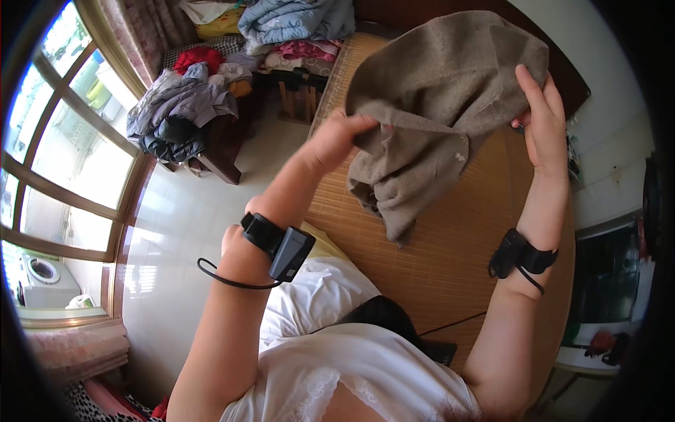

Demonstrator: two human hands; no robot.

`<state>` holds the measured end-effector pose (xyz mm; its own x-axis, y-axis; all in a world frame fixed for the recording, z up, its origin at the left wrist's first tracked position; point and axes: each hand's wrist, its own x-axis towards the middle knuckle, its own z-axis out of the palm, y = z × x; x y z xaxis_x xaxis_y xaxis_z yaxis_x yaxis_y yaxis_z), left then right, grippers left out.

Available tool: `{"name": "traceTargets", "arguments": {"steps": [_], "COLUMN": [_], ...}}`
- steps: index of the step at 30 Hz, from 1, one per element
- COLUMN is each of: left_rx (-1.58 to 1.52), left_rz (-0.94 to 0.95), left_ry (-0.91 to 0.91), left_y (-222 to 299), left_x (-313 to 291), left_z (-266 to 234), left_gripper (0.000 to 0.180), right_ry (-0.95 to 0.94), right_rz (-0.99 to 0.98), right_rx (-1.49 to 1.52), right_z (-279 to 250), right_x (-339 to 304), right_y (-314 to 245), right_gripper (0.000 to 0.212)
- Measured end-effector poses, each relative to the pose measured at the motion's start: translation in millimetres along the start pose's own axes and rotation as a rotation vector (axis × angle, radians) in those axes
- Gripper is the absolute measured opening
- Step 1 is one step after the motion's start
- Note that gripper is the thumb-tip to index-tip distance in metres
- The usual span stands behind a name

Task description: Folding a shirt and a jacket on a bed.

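Note:
A grey-brown woolly cloth, probably a knitted garment point(450, 84), is held up in front of me, its upper part spread wide. Its lower part hangs in folds over the bed mat, and a small pale mark shows near one edge. My left hand point(337, 141) pinches the cloth at its left side, thumb on top. At the right edge, my right hand point(543, 123) has its thumb laid along the fabric, with other fingertips curled below; part of that grip is hidden. Each forearm wears a black strap with a small device point(292, 253).
Beneath the cloth lies a tan woven mat point(422, 281) on a bed. At the left, a pile of clothes point(179, 112) covers a wooden bench beside the glossy floor point(183, 232). Folded bedding point(295, 21) is stacked at the back. Windows line the left wall.

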<state>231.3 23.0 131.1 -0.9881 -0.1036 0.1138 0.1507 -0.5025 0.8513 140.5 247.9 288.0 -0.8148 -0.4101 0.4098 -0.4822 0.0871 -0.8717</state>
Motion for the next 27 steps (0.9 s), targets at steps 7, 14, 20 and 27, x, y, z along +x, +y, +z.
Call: {"name": "traceTargets", "arguments": {"steps": [7, 14, 20, 27], "left_rx": [0.006, 0.704, 0.806, 0.35], "left_rz": [0.271, 0.4, 0.451, 0.254], "left_ry": [-0.239, -0.254, -0.305, -0.608], "left_y": [83.2, 66.7, 58.5, 70.6], "left_x": [4.6, 9.2, -6.0, -34.7], "left_z": [47.0, 76.3, 56.9, 137.0], "left_gripper": [0.028, 0.03, 0.027, 0.058], "right_ry": [-0.054, -0.095, -0.097, 0.226], "right_rz": [0.08, 0.211, 0.172, -0.18], "right_rx": [0.148, -0.537, -0.466, -0.376], "right_z": [-48.1, 9.7, 1.4, -136.0], "right_x": [-37.7, -90.7, -112.8, -65.7], "right_y": [20.6, 117.9, 145.3, 28.1], "right_gripper": [0.039, 0.072, 0.071, 0.07]}}
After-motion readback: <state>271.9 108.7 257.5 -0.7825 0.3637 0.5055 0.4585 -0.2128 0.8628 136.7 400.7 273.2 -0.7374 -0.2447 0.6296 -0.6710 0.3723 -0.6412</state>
